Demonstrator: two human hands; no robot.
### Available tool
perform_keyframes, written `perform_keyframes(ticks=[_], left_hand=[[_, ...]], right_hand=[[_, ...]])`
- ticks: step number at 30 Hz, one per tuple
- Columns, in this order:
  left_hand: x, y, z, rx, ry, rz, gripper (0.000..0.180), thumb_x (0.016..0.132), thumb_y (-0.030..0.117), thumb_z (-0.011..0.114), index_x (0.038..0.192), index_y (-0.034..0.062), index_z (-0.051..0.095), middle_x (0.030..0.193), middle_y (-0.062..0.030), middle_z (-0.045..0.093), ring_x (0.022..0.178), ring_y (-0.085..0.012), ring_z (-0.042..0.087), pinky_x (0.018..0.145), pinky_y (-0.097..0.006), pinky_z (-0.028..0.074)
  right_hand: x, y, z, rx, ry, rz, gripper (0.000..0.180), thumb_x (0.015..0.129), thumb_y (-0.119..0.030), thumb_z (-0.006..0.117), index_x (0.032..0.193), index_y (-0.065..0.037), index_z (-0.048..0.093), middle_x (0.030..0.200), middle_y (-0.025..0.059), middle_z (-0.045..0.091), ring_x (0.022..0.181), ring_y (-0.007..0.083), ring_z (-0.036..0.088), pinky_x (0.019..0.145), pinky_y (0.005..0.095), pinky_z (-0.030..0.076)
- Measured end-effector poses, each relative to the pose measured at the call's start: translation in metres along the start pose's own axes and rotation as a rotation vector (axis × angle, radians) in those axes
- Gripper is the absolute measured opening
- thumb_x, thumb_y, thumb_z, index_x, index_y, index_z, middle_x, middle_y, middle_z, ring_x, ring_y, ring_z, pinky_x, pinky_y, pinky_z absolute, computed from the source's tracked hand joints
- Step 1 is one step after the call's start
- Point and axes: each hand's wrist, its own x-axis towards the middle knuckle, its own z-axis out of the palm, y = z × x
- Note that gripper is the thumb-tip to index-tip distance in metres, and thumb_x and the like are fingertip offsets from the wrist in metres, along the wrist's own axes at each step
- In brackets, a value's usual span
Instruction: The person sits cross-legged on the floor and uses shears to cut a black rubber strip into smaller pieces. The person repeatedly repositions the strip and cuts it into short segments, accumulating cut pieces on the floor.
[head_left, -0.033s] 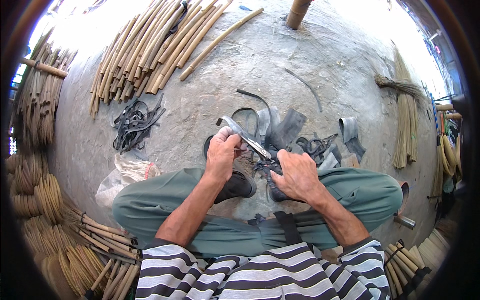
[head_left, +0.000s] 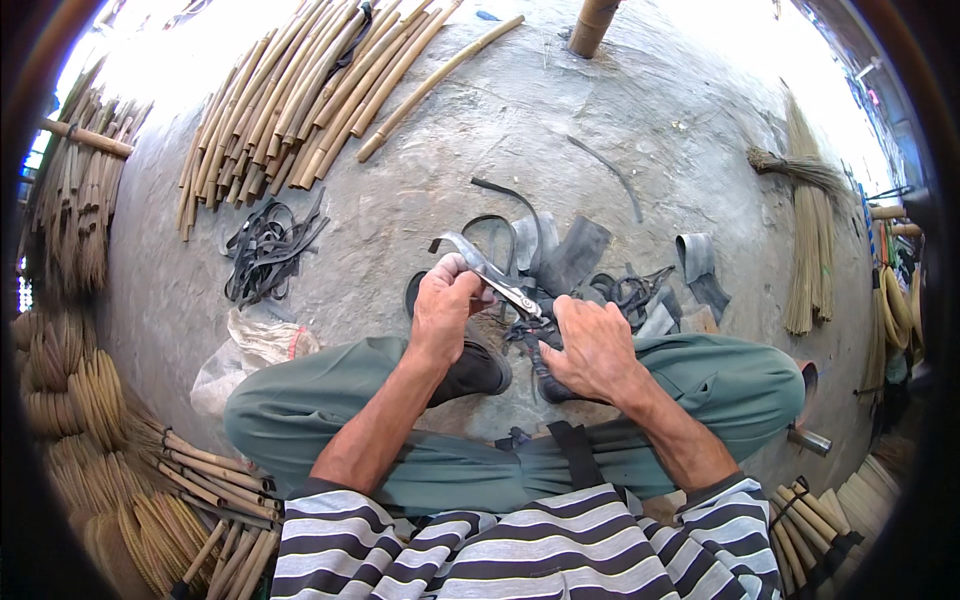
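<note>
Between my hands are metal scissors (head_left: 520, 298), their blades pointing up and left toward my left hand. My right hand (head_left: 597, 348) is closed around the dark wrapped handles. My left hand (head_left: 443, 305) pinches a grey-black rubber strip (head_left: 458, 241); its free end curls above the fingers, and the strip runs along the blades. Where rubber and blades meet is partly hidden by the fingers. Just beyond my hands lie wide rubber pieces (head_left: 576, 255) and a thin, curved rubber strip (head_left: 515, 190). A dark shoe (head_left: 472, 370) shows below my left hand.
A tangle of black strips (head_left: 268, 250) lies left, beside a whitish sack (head_left: 250, 350). Bamboo poles (head_left: 275, 110) are piled at the far left. Coiled bundles (head_left: 95, 400) stand near left. A straw broom head (head_left: 810, 250) is on the right. A bamboo post (head_left: 592, 28) stands far ahead.
</note>
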Motion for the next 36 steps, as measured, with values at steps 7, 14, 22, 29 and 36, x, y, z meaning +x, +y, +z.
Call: perform_keyframes(ticks=[7, 14, 22, 29, 36], left_hand=[[-0.004, 0.0, 0.004, 0.107, -0.085, 0.068, 0.011, 0.096, 0.005, 0.059, 0.104, 0.0003, 0.066, 0.09, -0.0016, 0.066, 0.076, -0.0092, 0.058, 0.072, -0.026, 0.049], [-0.003, 0.003, 0.003, 0.056, -0.067, 0.0, 0.007, 0.097, 0.008, 0.061, 0.099, 0.0039, 0.065, 0.086, -0.0007, 0.064, 0.075, -0.0088, 0.06, 0.072, -0.027, 0.053], [0.0, 0.007, 0.001, -0.089, 0.04, -0.027, 0.008, 0.099, 0.008, 0.057, 0.103, 0.0054, 0.064, 0.089, -0.0024, 0.069, 0.076, -0.0107, 0.064, 0.075, -0.029, 0.057], [-0.008, -0.001, 0.01, 0.064, -0.037, 0.131, 0.011, 0.098, 0.004, 0.057, 0.104, 0.0006, 0.065, 0.09, -0.0037, 0.068, 0.078, -0.0089, 0.062, 0.075, -0.027, 0.053], [-0.006, 0.001, 0.006, -0.086, -0.028, 0.037, 0.01, 0.098, 0.005, 0.058, 0.101, 0.0015, 0.066, 0.087, -0.0034, 0.068, 0.075, -0.01, 0.063, 0.075, -0.027, 0.055]], right_hand=[[0.002, -0.002, -0.008, -0.032, -0.066, 0.052, 0.043, 0.085, -0.04, 0.078, 0.097, 0.0, 0.064, 0.089, 0.0201, 0.071, 0.089, 0.0376, 0.069, 0.081, 0.0466, 0.046], [0.002, -0.005, -0.016, 0.028, -0.153, 0.092, 0.04, 0.087, -0.037, 0.076, 0.092, 0.0, 0.06, 0.08, 0.0218, 0.07, 0.079, 0.0428, 0.071, 0.075, 0.0519, 0.054], [0.0, -0.002, -0.004, -0.002, -0.079, 0.017, 0.04, 0.087, -0.037, 0.077, 0.094, -0.002, 0.06, 0.083, 0.0183, 0.071, 0.081, 0.0373, 0.072, 0.075, 0.0488, 0.05], [0.001, -0.002, -0.001, 0.002, 0.023, 0.017, 0.046, 0.084, -0.039, 0.08, 0.101, -0.002, 0.058, 0.092, 0.019, 0.07, 0.089, 0.0361, 0.069, 0.079, 0.0467, 0.044], [0.003, -0.01, -0.011, 0.039, -0.145, 0.11, 0.043, 0.087, -0.039, 0.078, 0.096, -0.001, 0.061, 0.085, 0.0206, 0.072, 0.081, 0.0384, 0.071, 0.077, 0.0459, 0.049]])
